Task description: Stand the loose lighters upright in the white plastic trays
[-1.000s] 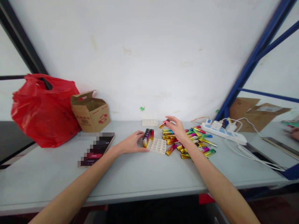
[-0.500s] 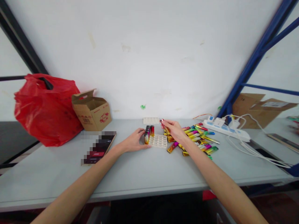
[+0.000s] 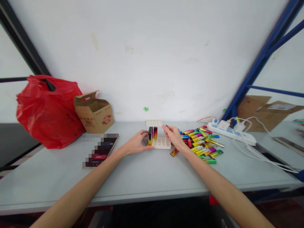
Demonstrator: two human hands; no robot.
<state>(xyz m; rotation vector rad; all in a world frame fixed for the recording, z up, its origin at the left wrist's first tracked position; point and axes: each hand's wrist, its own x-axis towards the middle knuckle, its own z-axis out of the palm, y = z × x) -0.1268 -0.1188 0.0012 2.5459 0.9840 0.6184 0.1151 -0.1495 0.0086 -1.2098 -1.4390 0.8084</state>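
Left hand (image 3: 139,142): wide C around the tray's (image 3: 162,146) left end, thumb at near edge; we think it's steadying it.
Right hand (image 3: 165,131): fingers pinched over the tray's right end; dark tip showing, we read one lighter (image 3: 167,126), tilt unclear.
Standing lighters (image 3: 150,139): upright in the tray's left end, holes presumably propping them; several overlap, no exact count.
Loose lighters (image 3: 198,139): piled right of tray, likely for easy reach; over a dozen, overlapping.
Trays: two; back tray (image 3: 154,122) near wall, out of the way.
Power strip (image 3: 231,133): one, three plugs.
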